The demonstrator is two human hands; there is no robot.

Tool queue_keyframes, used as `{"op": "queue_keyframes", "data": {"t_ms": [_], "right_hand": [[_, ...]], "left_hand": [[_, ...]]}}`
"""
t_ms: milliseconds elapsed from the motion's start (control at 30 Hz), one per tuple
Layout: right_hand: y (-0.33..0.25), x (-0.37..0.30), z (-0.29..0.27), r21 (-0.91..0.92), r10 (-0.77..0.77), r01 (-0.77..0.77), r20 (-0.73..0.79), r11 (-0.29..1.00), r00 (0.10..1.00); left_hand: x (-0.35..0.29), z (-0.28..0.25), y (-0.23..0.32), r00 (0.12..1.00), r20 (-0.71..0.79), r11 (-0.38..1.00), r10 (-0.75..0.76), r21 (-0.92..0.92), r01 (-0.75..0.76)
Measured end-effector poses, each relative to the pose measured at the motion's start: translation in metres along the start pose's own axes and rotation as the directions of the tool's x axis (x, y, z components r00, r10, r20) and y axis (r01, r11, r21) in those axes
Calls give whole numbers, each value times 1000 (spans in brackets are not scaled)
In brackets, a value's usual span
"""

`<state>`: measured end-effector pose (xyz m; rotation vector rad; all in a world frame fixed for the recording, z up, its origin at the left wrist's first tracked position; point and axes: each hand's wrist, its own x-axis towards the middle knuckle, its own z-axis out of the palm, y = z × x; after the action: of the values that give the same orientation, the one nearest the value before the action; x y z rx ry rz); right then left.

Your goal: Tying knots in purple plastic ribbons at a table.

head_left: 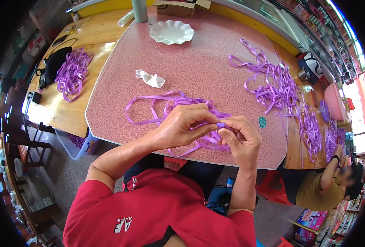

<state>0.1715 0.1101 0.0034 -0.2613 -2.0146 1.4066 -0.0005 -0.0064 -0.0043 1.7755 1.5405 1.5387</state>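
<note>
Both hands, left hand (183, 125) and right hand (241, 139), pinch purple ribbon (162, 99).

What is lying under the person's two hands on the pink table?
Loops of purple ribbon spread over the pink table beneath the left hand and right hand. Both pinch a small purple bit; the fingers cover how it is folded.

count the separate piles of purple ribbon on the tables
4: one under the hands, one on the far left wooden table, one at the pink table's right, one along the right wooden table. More may lie hidden toward the right rim.
</note>
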Motion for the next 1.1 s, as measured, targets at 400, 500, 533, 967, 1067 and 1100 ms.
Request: {"op": "queue_keyframes", "data": {"t_ms": [400,500,533,967,1067,1100], "right_hand": [[0,-5,9,-61,-143,140,-48,988,989],[-2,-4,10,-93,-183,179,-45,979,982],[-2,-3,11,-94,-184,179,-47,979,982],[6,2,14,-180,-400,387,-37,904,916],[12,4,10,-190,-426,418,-3,888,905],[15,4,9,-203,-438,429,3,880,899]], "left_hand": [[-6,9,-9,991,25,984,129,-128,-125],[-6,10,-9,986,17,985,166,-52,-165],[-7,12,-9,986,18,985,168,-52,-167],[-10,22,-8,993,-83,976,78,-195,-93],[-8,15,-5,999,26,964,24,-266,-16],[-7,13,-3,993,104,938,-61,-334,92]]}}
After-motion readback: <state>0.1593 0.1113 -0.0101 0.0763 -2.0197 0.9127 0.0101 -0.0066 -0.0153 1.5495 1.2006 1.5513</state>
